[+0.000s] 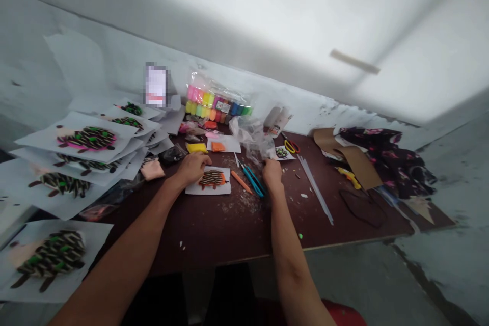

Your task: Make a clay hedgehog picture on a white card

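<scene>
White card point(225, 188) is touched by the left hand point(193, 169); its fingers are curled down, not spread, and whether anything is pinched cannot be told. A striped shape of orange and dark clay point(212, 179) is laid on that card, just beside the hand; the card may be held so that it does not slide. The right hand point(272, 173) is curled too, at the ends of two teal tools point(252, 181); whether they are gripped cannot be told. An orange modelling tool point(240, 182) is left just beside them, likely so that it can be reached fast, and clay crumbs point(239, 204) are scattered near the card on the brown bench point(214, 234).

A clear plastic bag point(250, 137) is bunched behind the right hand; a small picture card point(281, 153) is laid just past it, perhaps so that it can be looked at. Red and yellow scissors point(291, 146) are put nearer the far edge, and long grey strips point(315, 188) are laid toward the near edge. A bag of coloured clay tubs point(217, 99) is stood at the far edge, within reach. Paper sheets with finished clay shapes point(87, 140) are piled over the left end, likely to keep them out of the way. Brown cardboard point(347, 158) and dark flowered cloth point(385, 160) are heaped at the right end.
</scene>
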Motion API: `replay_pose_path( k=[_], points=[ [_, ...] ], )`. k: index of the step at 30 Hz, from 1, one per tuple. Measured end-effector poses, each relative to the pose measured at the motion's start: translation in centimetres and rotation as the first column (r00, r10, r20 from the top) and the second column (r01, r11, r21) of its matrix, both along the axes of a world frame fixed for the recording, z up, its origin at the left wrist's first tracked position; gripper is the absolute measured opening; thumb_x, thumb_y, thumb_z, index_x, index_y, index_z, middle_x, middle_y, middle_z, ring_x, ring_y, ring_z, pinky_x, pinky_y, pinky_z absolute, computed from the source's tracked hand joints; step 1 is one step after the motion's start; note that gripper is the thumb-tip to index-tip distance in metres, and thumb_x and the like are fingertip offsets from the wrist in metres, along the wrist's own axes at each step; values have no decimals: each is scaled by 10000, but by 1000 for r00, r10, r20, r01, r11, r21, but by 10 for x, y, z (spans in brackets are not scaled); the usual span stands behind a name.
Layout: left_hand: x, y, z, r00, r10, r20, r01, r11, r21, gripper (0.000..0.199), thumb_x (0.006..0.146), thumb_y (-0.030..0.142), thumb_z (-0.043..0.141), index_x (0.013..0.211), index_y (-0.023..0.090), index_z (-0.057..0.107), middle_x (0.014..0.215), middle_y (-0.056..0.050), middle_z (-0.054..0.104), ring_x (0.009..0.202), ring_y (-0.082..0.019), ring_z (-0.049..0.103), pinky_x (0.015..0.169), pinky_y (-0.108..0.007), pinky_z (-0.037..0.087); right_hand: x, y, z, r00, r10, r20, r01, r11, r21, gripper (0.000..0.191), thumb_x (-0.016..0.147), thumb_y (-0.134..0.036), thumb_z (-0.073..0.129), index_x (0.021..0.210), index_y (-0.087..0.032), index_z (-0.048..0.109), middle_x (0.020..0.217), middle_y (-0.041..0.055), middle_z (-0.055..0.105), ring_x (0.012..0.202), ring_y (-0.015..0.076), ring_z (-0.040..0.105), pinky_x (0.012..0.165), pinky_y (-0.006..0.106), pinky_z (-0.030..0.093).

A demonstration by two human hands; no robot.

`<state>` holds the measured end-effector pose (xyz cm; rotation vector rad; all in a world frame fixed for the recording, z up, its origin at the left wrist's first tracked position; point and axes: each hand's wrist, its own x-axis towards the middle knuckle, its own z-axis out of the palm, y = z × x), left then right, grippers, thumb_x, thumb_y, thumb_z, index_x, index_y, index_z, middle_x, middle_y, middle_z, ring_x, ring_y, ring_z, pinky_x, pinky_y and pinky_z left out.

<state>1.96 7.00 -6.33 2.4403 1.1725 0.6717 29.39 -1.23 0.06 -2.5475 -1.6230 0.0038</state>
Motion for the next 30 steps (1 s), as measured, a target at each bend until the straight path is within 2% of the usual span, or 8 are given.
replay_pose_path(
  k=[7,11,14,18,24,30],
  points=[
    [2,0,1,999,22,-35,-23,1000,-9,313,811,104,461,911,175,749,968,-87,712,972,-229,633,899,-342,493,6,-4,-4,998,-6,-60,9,998,60,386,875,-66,508,1183,-162,720,1172,130,699,1024,189,646,848,229,427],
    [2,-1,1,999,29,-37,-29,1000,-4,321,810,99,456,911,173,751,965,-89,711,965,-232,636,896,-346,493,8,-12,-3,998,-49,-45,55,986,154,296,868,-102,537,1076,-146,744,1145,129,706,1017,193,644,848,232,435],
    [2,-1,1,999,32,-34,-32,1000,1,325,804,96,455,905,176,754,966,-88,712,962,-232,637,900,-349,493,6,-15,-4,996,-12,-93,21,995,97,287,861,-89,534,1028,-161,757,1070,104,740,1010,196,661,850,234,439],
    [2,-1,1,999,27,-37,-27,1000,1,322,806,90,459,903,174,753,961,-86,716,960,-231,638,897,-346,496,4,-13,-5,993,21,-112,-19,1000,20,398,847,-63,529,1169,-187,727,1172,99,729,1080,208,660,872,242,449],
    [2,0,1,999,25,-34,-24,1000,4,321,810,96,460,917,166,755,963,-95,716,961,-237,641,897,-355,500,7,-4,-3,992,99,-76,-107,989,-105,484,846,-59,511,1274,-213,675,1242,103,700,1107,214,650,916,255,461],
    [2,0,0,999,31,-41,-31,999,12,323,810,95,459,907,182,754,960,-81,721,952,-230,641,880,-345,505,1,-1,-3,985,158,-72,-161,986,-47,564,836,-54,500,1378,-183,584,1358,121,613,1182,212,597,993,259,432]
  ],
)
